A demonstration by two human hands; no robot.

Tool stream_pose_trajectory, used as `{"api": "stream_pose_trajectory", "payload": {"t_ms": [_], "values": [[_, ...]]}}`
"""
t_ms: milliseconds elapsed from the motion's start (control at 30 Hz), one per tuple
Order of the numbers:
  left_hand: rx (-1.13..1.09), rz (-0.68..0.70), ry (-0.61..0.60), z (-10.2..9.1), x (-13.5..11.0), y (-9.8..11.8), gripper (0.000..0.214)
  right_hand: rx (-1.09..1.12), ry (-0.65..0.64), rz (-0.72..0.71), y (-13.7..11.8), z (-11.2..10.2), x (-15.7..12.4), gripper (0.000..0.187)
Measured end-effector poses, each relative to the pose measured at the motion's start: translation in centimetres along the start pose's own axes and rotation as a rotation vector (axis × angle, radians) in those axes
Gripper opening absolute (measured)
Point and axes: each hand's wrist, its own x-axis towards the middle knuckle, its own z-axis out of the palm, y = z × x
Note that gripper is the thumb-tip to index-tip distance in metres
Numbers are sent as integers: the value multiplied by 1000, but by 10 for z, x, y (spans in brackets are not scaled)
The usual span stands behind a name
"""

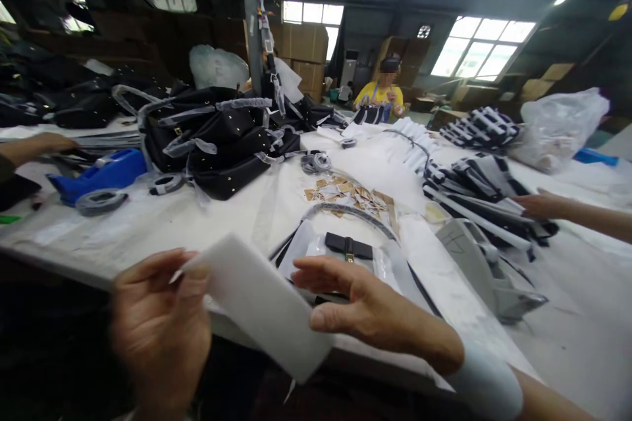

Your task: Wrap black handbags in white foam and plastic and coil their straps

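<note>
My left hand (160, 322) pinches one corner of a white rectangular foam sheet (266, 306) between thumb and fingers, above the table's front edge. The sheet hangs tilted down to the right. My right hand (345, 299) is beside the sheet's right edge, thumb and fingers apart; whether the thumb touches the sheet I cannot tell. Behind it on the table lies a handbag with a black strap tab (348, 247), a gold clasp and a wrapped handle arching over the top. Pale wrapping covers part of the bag, and my right hand hides its lower part.
Black handbags (222, 145) are heaped at left, near a blue tape dispenser (101, 177) and rolled straps (316, 162). Brown tags (345, 194) lie mid-table. A grey tape dispenser (474, 263) stands at right. Other people's hands (543, 204) reach in from both sides; a person in yellow (380, 95) is behind.
</note>
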Motion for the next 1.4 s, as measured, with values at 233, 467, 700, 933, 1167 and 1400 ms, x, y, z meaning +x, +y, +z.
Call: {"api": "stream_pose_trajectory", "payload": {"t_ms": [233,467,700,933,1167,1400], "values": [[-58,60,-544,100,-21,18,25,27,255,129,1,-47,-24,39],[945,-58,-1092,108,12,-45,24,-690,284,195,33,-101,0,56],[965,-59,-1213,129,9,-49,30,-1021,120,245,60,-94,24,51],[920,-157,-1291,132,5,-60,44,-1062,-34,264,53,-97,30,45],[857,-241,-1256,127,3,-66,67,-1111,-199,319,43,-104,46,48],[735,-422,-1327,136,6,-75,74,-1168,-344,377,25,-99,60,48]]}}
